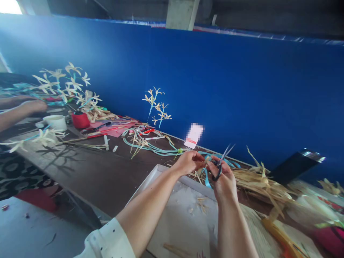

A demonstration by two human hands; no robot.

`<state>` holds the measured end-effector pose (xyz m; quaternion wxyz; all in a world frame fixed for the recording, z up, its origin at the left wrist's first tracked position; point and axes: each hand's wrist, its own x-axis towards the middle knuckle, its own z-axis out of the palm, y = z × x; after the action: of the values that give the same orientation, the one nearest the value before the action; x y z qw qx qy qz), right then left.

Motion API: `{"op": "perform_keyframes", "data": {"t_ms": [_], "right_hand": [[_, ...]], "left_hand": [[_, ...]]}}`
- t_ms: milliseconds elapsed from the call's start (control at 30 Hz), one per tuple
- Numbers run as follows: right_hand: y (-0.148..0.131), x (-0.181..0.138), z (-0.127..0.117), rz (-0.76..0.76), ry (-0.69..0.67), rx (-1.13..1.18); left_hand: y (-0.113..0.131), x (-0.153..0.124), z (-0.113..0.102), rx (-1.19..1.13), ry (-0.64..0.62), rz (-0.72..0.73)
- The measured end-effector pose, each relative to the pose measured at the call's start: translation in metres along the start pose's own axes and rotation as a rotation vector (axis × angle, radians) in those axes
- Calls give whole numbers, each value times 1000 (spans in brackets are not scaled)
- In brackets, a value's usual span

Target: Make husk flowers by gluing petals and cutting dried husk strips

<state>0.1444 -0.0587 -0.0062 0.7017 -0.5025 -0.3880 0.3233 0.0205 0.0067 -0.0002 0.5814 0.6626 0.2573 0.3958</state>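
Note:
My right hand is closed around a pair of scissors, their dark handles against the palm and their blades pointing up and to the right. My left hand is closed in a pinch, its fingertips meeting those of the right hand. A light blue ribbon hangs from between the fingertips; the small piece they pinch with it is mostly hidden. Both hands are above the far edge of a shallow white tray that holds pale scraps.
Straw-flower stems stand near the blue wall. Dried husks and a black cylinder lie right. Blue cords, a white cup and a red container lie left, near another person's hand.

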Motion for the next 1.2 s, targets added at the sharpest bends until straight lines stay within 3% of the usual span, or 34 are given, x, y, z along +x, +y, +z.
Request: {"op": "perform_keyframes", "data": {"t_ms": [267, 333, 400, 533, 667, 867, 1200], "right_hand": [[5, 4, -3, -51, 109, -23], [6, 3, -4, -2, 116, -43], [6, 1, -3, 68, 57, -83], [5, -7, 3, 164, -227, -174], [1, -15, 13, 187, -461, -233], [0, -19, 16, 128, -482, -275], [-2, -19, 19, 137, -495, -327]], "left_hand": [[-5, 0, -1, 0, -98, -82], [-2, 1, -2, -19, -4, -102], [1, 2, -5, -91, 165, -112], [5, 6, -11, -201, 454, -93], [9, 9, -16, -228, 592, -61], [15, 9, -14, -336, 617, -36], [17, 4, -10, -301, 582, -21]]}}
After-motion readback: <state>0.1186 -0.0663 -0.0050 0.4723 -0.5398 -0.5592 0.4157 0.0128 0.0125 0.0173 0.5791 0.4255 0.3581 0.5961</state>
